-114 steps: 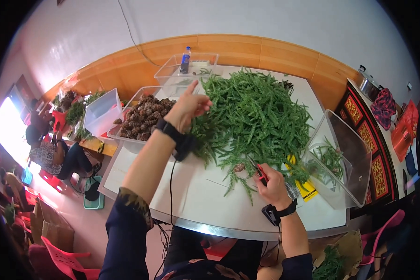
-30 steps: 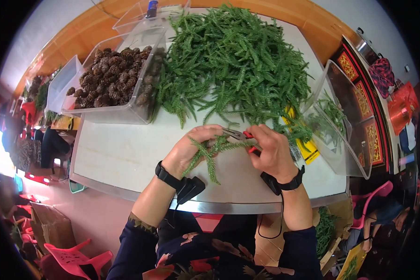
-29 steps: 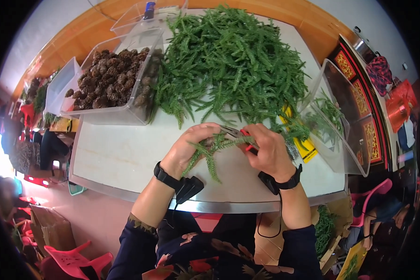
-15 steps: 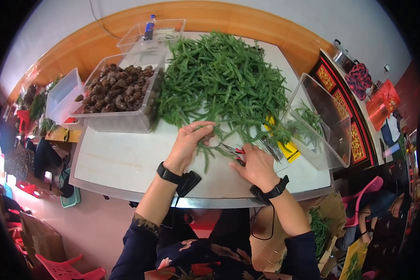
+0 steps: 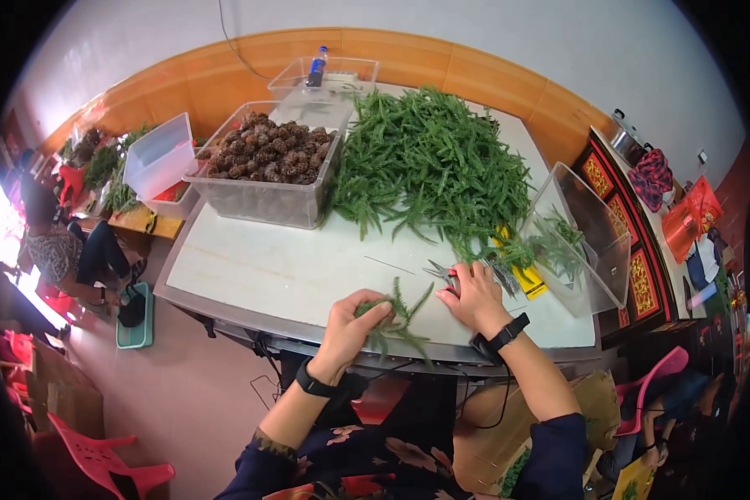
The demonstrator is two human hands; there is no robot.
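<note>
Near the front edge of the white table (image 5: 250, 262), my left hand (image 5: 350, 327) pinches a green pine sprig (image 5: 404, 318) whose tips fan out to the right. My right hand (image 5: 478, 298) grips red-handled pliers (image 5: 438, 271); their jaws are parted, point to the upper left and hold nothing. The sprig and the pliers are apart. A thin wire (image 5: 389, 265) lies on the table beyond the sprig. Behind my hands is a large heap of green sprigs (image 5: 442, 162). By my right hand lie a yellow packet (image 5: 529, 282) and a bundle of thin wires (image 5: 505, 277).
A clear bin (image 5: 262, 204) full of pine cones (image 5: 267, 150) stands at the table's left. At the right, a tilted clear bin (image 5: 612, 279) holds a few sprigs. A bottle (image 5: 317, 68) stands at the back. People sit at far left and far right.
My left hand has drawn the sprig nearer to me, away from the pliers. The pliers' jaws now show clear of the greenery. The whole view has shifted.
</note>
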